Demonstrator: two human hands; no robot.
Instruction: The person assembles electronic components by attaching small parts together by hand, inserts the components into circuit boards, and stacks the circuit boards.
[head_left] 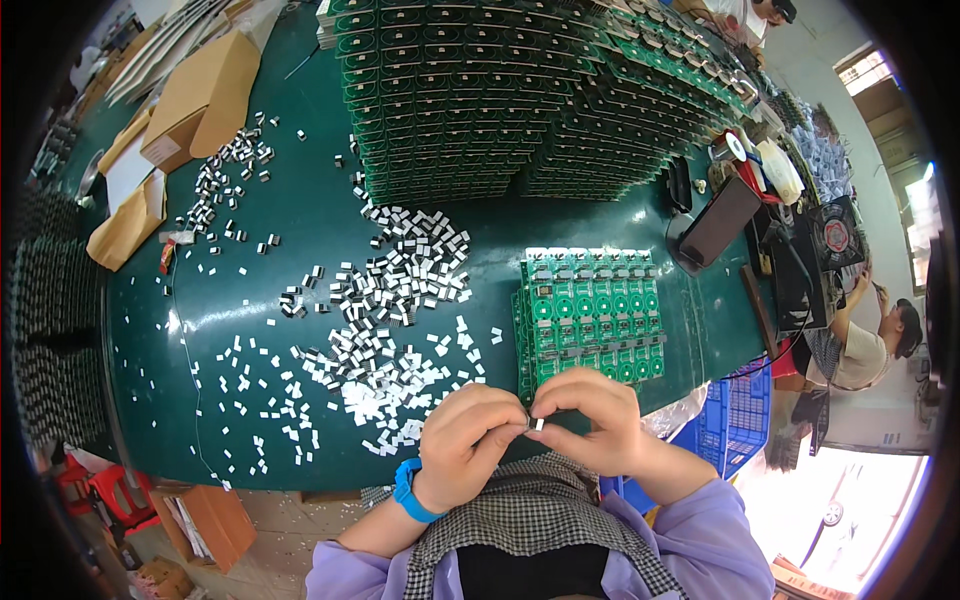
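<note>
My left hand (pixel 465 440) and right hand (pixel 590 420) pinch small metal clip (pixel 538 424) near green desk (pixel 300 200) edge; circuit boards (pixel 590 310) just beyond.

Green circuit boards (pixel 592 312), dark green table (pixel 300 190), blue wristband (pixel 406 490), checked apron (pixel 530 510).

Your small silvery-white metal piece (pixel 538 425) sits pinched between the fingertips of both your hands, close to your chest, just below the near edge of the green circuit board panel (pixel 590 315) on the table.
</note>
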